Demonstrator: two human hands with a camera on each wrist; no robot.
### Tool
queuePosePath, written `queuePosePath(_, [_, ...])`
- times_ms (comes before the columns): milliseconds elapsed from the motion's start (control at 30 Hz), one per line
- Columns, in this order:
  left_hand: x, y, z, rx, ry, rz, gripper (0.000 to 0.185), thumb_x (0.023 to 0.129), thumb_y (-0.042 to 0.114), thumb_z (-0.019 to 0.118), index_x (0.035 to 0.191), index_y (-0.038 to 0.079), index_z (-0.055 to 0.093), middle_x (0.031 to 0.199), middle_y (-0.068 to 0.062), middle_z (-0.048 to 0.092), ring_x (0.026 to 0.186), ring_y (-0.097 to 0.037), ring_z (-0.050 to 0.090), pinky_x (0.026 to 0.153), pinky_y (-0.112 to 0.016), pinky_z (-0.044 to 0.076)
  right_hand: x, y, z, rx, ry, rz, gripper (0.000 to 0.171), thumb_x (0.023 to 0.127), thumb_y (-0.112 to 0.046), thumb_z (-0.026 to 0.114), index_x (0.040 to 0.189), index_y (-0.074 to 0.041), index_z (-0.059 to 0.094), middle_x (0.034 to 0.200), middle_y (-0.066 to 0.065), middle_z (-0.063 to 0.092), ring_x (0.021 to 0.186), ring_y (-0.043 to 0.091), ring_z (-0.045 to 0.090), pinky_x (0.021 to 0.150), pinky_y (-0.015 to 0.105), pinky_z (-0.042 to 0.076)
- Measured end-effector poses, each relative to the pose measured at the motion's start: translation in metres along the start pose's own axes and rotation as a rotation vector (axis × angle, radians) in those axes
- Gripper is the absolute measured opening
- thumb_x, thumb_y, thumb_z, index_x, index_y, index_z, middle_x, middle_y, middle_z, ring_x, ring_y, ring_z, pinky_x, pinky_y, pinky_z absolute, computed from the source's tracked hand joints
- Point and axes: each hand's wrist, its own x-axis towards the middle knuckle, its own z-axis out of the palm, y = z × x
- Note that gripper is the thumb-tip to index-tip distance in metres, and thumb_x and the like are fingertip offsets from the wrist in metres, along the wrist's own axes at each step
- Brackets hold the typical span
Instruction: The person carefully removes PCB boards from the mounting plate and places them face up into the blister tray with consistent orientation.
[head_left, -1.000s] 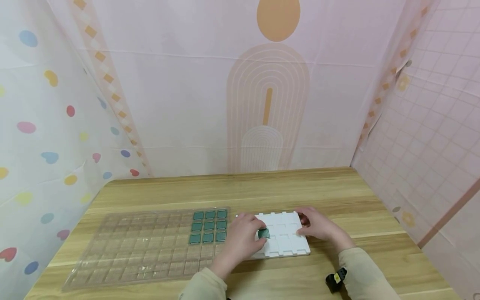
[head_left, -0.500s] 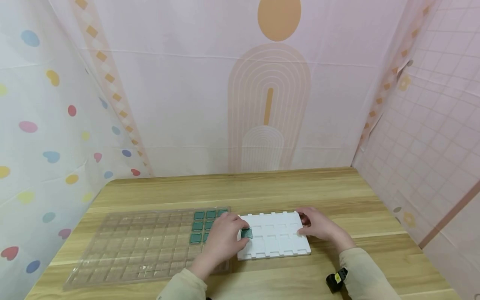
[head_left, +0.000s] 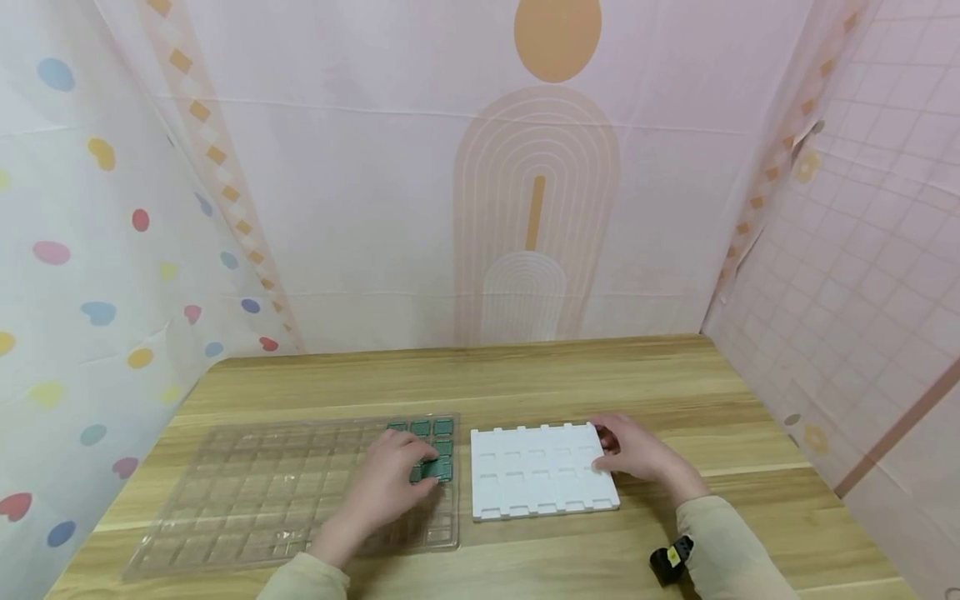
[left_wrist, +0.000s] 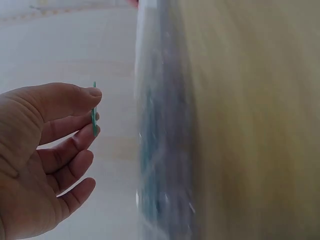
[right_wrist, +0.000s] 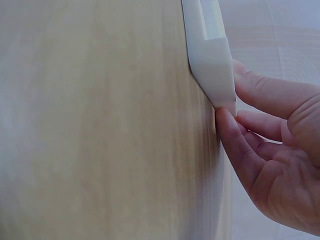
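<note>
Between thumb and fingertips, my left hand (head_left: 386, 479) pinches a small green circuit board (head_left: 441, 471) over the right part of the clear plastic tray (head_left: 292, 487). In the left wrist view this circuit board (left_wrist: 94, 127) appears edge-on, as a thin green line. Several more green boards (head_left: 443, 427) sit in the tray's pockets at the far right, some hidden behind the hand. My right hand (head_left: 637, 454) grips the right end of a white pocketed tray (head_left: 542, 475). The right wrist view has the thumb on top of the white tray's corner (right_wrist: 215, 70) and fingers at its lower edge.
Both trays lie side by side on a wooden table (head_left: 525, 383), a narrow gap between them. Patterned cloth (head_left: 360, 208) hangs behind and on both sides. A black device (head_left: 670, 562) is strapped at the right wrist.
My left hand has moved left with the circuit board, from over the white tray to over the clear tray. The right hand stays on the white tray's end.
</note>
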Motion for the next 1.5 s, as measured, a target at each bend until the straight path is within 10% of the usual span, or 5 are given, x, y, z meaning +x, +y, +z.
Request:
queuePosePath(633, [-0.026,-0.045,-0.027,0.083,-0.036,0.015,0.029,0.065,0.01,0.089,0.089,0.008,0.073,0.103,-0.012,0.069,0.098,-0.031,0.061,0.087,-0.049,0.05,-0.001,0.001,0.0,-0.001,-0.002,-0.01,0.066,0.083,-0.008,0.079,0.136,0.015,0.046,0.121,0.02,0.054,0.101,0.026,0.055,0.083,0.04,0.051])
queuePosePath(1500, [-0.036,-0.054,-0.026,0.116,-0.216,0.057,0.027,0.066,0.018,0.091,0.086,0.016,0.073,0.092,0.004,0.066,0.092,-0.024,0.059,0.083,-0.047,0.051,0.0,0.001,-0.001,-0.013,-0.001,-0.029,0.065,0.084,-0.008,0.079,0.135,0.015,0.046,0.119,0.02,0.054,0.1,0.026,0.055,0.083,0.039,0.051])
